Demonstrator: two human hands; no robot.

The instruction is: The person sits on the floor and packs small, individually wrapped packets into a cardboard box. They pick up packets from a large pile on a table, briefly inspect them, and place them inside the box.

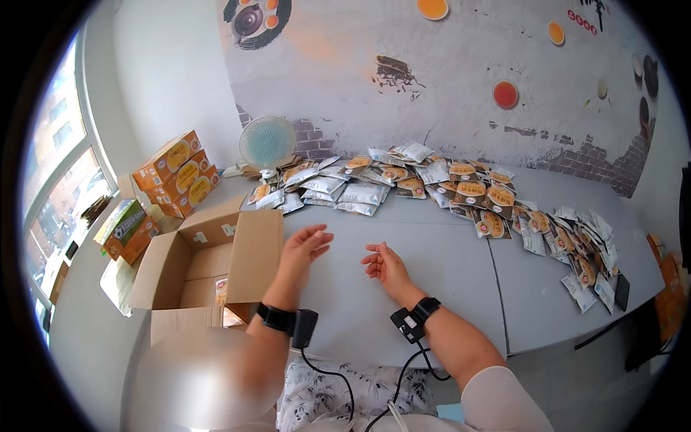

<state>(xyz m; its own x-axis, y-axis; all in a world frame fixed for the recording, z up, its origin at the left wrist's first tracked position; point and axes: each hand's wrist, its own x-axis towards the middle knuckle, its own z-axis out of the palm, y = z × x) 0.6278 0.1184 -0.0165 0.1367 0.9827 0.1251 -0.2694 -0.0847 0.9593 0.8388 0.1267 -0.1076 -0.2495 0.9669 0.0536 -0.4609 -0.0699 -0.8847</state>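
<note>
We saw the left hand [301,253] raised just beside the right-hand flap of an open cardboard box [167,272], its fingers [314,235] released and loosely bent. Its wrist overlapped that flap in our view, and we could not tell whether they touched. We saw the right hand [389,273] nearer the middle, over a bare stretch of the grey tabletop [439,309]; its fingers [371,263] were released too, softly curled toward the left, with the thumb up. Each wrist wore a black strap with a small black module, the left module [304,329] and the right module [408,325] both trailing a dark cable.

The cardboard box stood at the left with its flaps spread outward, and in its near right corner we made out an orange-and-white packet [221,291], partly hidden by the wall.

Beyond the hands we saw a long heap of flat sachets [363,194], silvery-white on one face and dark with an orange oval on the other, running along the back and curving down the right side. A black phone-like slab [622,292] lay at its right end. Behind the heap's left end stood a round pale-blue fan [267,142], and left of that a stack of orange cartons [178,176], with a green-and-orange carton [127,227] in front.
</note>
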